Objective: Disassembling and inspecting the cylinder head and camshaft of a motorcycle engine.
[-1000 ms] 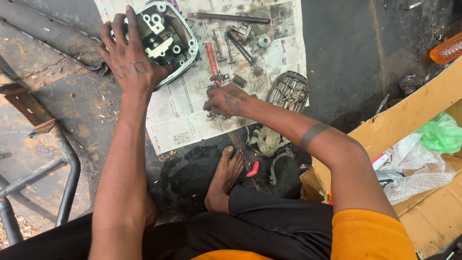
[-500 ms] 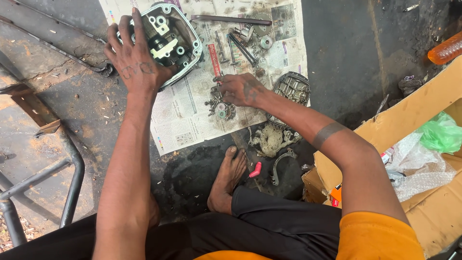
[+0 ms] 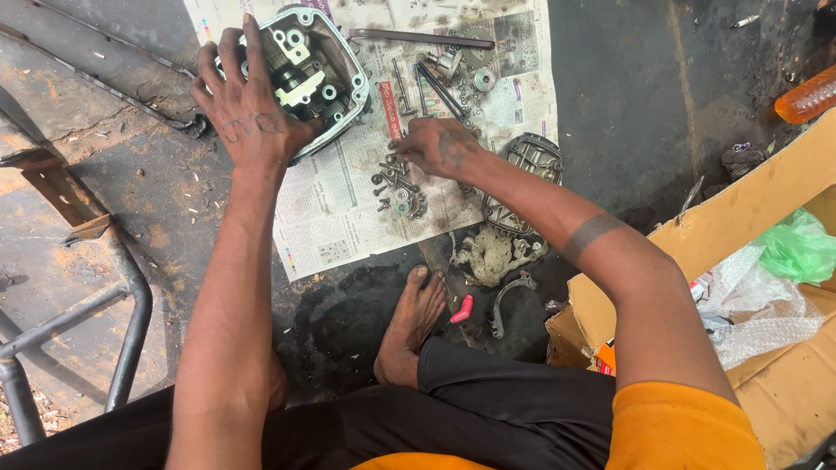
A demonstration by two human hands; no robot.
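Note:
My left hand (image 3: 248,109) lies flat with spread fingers on the near edge of a grey metal engine housing (image 3: 326,65) that rests on a sheet of newspaper (image 3: 335,222). My right hand (image 3: 440,146) reaches down into a small pile of bolts and small metal parts (image 3: 396,187) in the middle of the paper, fingertips touching them; whether it has hold of one I cannot tell. A red-handled tool (image 3: 385,96) lies just beyond the pile.
A ribbed metal cover (image 3: 527,161) and a dirty gasket (image 3: 488,252) lie right of the paper. Long rods (image 3: 422,36) lie at the far edge. An open cardboard box (image 3: 766,261) with plastic wrap stands at right, an orange bottle (image 3: 808,97) beyond. My bare foot (image 3: 414,322) rests below; metal tubing (image 3: 131,305) at left.
My right hand has moved a little away from me over the pile of bolts. My left hand has stayed on the engine housing.

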